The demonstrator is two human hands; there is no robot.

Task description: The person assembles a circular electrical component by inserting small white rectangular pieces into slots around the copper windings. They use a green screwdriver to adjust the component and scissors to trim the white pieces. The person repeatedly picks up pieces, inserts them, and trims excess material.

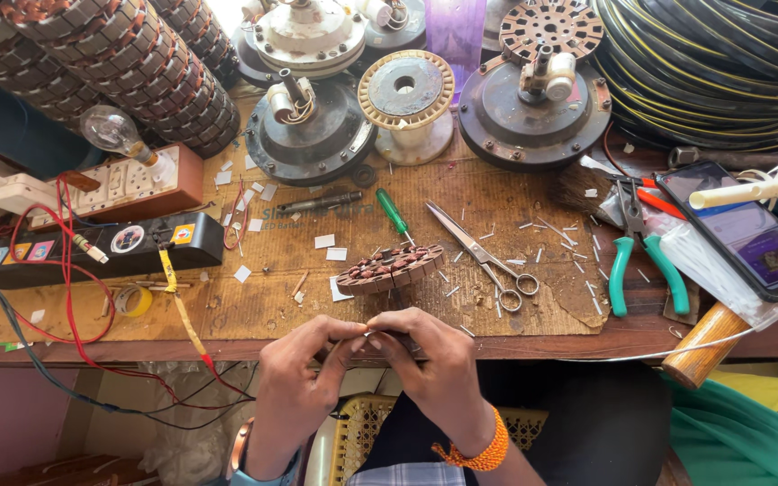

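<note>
Head view, left hand (294, 382) and right hand (429, 360) grip pinching small paper strip (367, 328) between fingertips

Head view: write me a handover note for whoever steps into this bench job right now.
Left hand and right hand: fingertips pinched together on a small thin piece at the bench edge; what it is cannot be told.
Wound stator lies flat on the cardboard mat just beyond the hands, with scissors and green screwdriver beside it.
Done and left: the view does not show either.

Bright, even daylight comes from the far side, blowing out a patch at the top edge. Shadows on the desk (497, 207) are soft; focus is sharp, with wide-angle bending at the edges.
</note>
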